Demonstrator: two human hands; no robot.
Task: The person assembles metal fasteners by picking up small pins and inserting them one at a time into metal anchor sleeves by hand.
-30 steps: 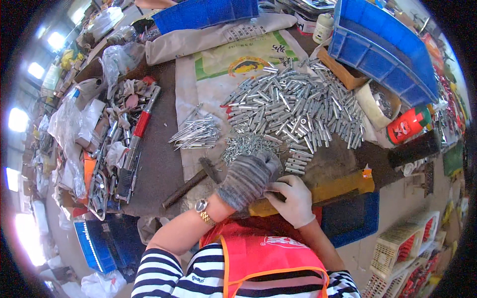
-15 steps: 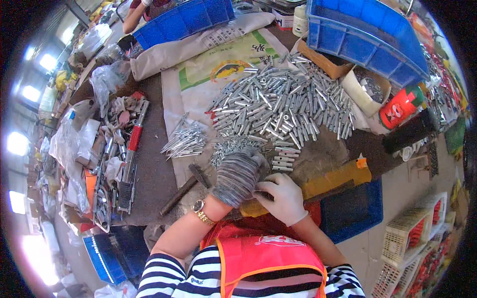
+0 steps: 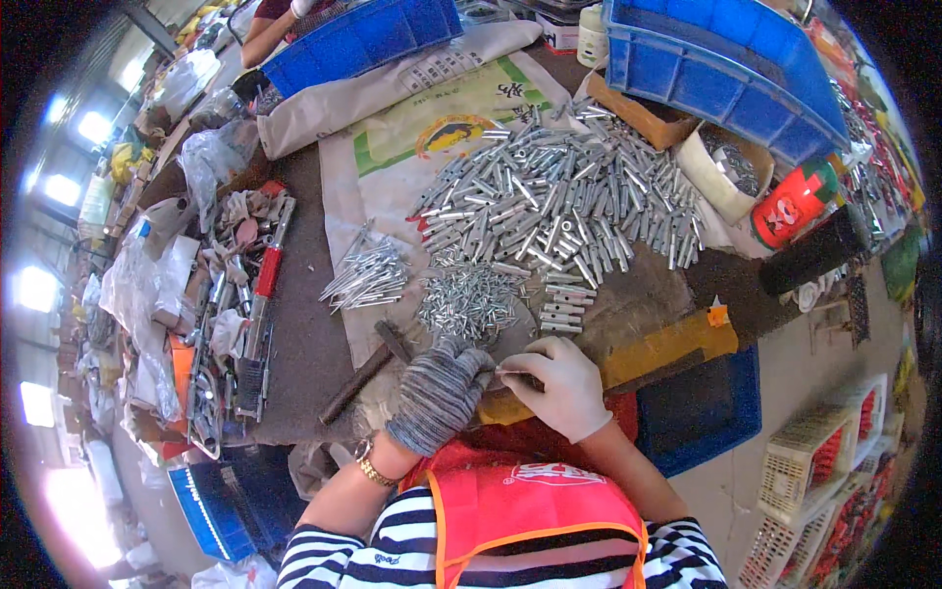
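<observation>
My left hand (image 3: 440,395), in a grey striped knit glove, is closed near the front edge of the bench. My right hand (image 3: 563,391), in a thin white glove, pinches with thumb and forefinger close beside it. A small thin piece shows at the right fingertips; its kind cannot be made out. Just beyond the hands lies a heap of small metal pins (image 3: 469,302). A short row of metal tubes (image 3: 563,306) sits to its right. A large pile of metal tubes (image 3: 569,191) spreads behind, and long thin nails (image 3: 368,275) lie at the left.
A hammer (image 3: 358,381) lies left of my hands. Tools and plastic bags (image 3: 231,314) crowd the left side. Blue bins (image 3: 726,83) stand at the back, beside a red canister (image 3: 793,206). Another person's arm (image 3: 267,37) shows at the far left.
My left hand has drawn back from the small pins toward me, uncovering their heap. Its fingers now meet my right fingertips, which have stayed nearly in place.
</observation>
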